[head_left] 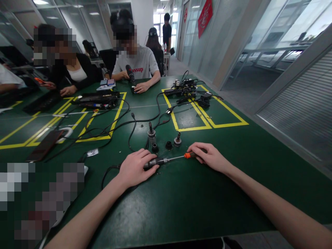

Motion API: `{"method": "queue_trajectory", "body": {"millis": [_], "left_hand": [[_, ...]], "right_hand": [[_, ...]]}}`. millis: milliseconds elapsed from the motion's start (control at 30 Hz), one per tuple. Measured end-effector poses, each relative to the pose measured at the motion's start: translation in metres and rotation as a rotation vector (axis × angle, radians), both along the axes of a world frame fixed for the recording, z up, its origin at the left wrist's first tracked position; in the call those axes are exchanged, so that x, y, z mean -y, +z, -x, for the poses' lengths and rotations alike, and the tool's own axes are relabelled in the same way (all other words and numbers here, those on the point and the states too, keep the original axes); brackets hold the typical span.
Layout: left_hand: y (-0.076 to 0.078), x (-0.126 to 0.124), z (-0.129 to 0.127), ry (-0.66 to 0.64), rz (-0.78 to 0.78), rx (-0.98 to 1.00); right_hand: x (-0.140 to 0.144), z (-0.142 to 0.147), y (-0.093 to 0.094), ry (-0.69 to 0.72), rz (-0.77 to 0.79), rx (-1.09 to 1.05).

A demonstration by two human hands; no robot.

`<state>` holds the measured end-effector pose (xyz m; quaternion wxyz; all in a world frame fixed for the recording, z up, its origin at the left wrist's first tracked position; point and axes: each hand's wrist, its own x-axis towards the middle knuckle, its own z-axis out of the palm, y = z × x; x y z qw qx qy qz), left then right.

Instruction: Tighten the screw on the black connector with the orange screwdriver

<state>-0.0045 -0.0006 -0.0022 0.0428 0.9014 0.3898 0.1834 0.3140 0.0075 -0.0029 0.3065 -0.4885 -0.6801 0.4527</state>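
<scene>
My left hand (137,166) is closed over a dark cylindrical device (153,162) with a cord at its rear, held down on the table. In my right hand (207,155) is a screwdriver (187,155) with an orange and dark handle, gripped between bent fingers. Its thin shaft points left and meets the device's metal end; whether the tip sits in a screw is too small to tell. Just beyond my hands stand a metal-and-black motor-like part (151,135), a smaller similar part (177,139), and two black caps, one the near cap (155,148), the other the right cap (168,145).
Black cables (135,121) cross the green table (160,214). A dark phone-like slab (48,145) lies at left. Devices and cords (186,88) are heaped in a yellow-taped area at the back right. Across the table a person (138,65) holds a dark tool; another person (75,74) sits left.
</scene>
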Motion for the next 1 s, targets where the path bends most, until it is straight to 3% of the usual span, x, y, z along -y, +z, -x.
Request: {"method": "queue_trajectory", "body": {"millis": [300,533,1000], "left_hand": [[-0.0014,-0.0007,0.0006,0.003,-0.002,0.001],[-0.0009,-0.0009,0.0007,0.005,0.0,-0.007],[0.0,-0.0011,0.0012,0.004,-0.006,-0.016]], "right_hand": [[-0.0026,-0.0006,0.0022,-0.057,-0.078,-0.033],[-0.0009,-0.0001,-0.0002,-0.039,0.012,0.004],[-0.001,0.0017,0.0021,-0.044,-0.044,0.02]]}}
